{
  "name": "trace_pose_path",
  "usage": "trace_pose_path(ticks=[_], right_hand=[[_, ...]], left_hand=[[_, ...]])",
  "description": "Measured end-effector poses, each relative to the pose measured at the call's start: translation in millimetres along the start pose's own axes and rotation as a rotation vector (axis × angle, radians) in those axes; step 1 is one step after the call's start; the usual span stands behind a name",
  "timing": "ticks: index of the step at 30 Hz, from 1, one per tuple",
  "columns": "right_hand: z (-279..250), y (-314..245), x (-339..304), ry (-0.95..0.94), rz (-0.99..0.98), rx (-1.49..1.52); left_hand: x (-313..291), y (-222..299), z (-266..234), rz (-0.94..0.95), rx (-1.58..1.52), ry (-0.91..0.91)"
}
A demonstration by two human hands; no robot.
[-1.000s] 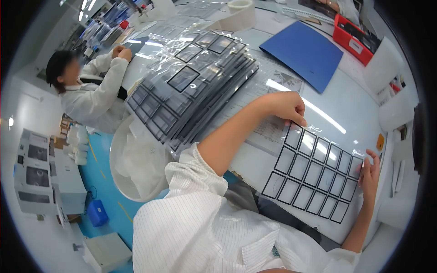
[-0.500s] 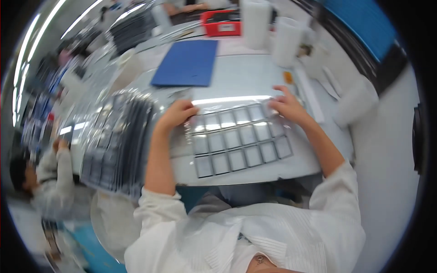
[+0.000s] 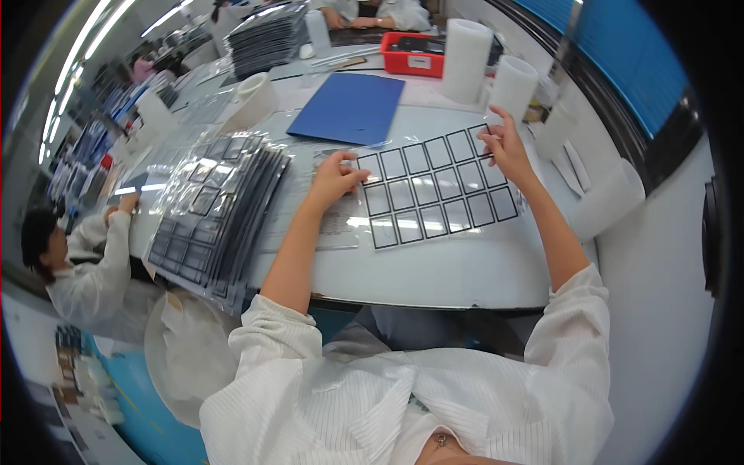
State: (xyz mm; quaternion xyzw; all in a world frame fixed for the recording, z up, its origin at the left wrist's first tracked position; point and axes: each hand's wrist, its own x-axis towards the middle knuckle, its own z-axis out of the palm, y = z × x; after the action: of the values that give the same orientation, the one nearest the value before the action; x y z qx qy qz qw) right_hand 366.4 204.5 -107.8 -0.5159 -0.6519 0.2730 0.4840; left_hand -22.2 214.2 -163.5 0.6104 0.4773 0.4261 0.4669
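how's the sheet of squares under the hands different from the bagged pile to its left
The sheet of squares lies single, flat and bare on the white table, held at two ends by the left hand and right hand. The bagged pile is many sheets fanned and overlapping in clear plastic, untouched. Both show rows of black-framed squares.
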Motion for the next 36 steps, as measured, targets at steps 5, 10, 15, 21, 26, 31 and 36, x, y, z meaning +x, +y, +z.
trace_pose_path(ticks=[5,10,15,21,26,31,36], right_hand=[[15,9,23,0.071,-0.046,0.176],[65,26,58,0.127,0.002,0.292],[62,92,99,0.159,0.041,-0.131],[109,39,87,0.145,-0.368,-0.715],[218,-143,13,-0.261,-0.704,-0.244],[292,-230,-27,-0.539,-0.988,-0.194],[352,-248,-28,-0.559,-1.121,-0.068]], left_hand=[[9,1,-9,0.07,-0.322,0.202],[19,-18,-28,0.129,-0.3,0.455],[28,-26,-23,0.129,0.316,0.604],[15,-9,-16,0.186,0.517,0.607],[5,-11,-21,0.382,0.491,0.614],[-33,2,7,0.482,0.284,0.238],[-185,56,-1,0.327,0.466,0.015]])
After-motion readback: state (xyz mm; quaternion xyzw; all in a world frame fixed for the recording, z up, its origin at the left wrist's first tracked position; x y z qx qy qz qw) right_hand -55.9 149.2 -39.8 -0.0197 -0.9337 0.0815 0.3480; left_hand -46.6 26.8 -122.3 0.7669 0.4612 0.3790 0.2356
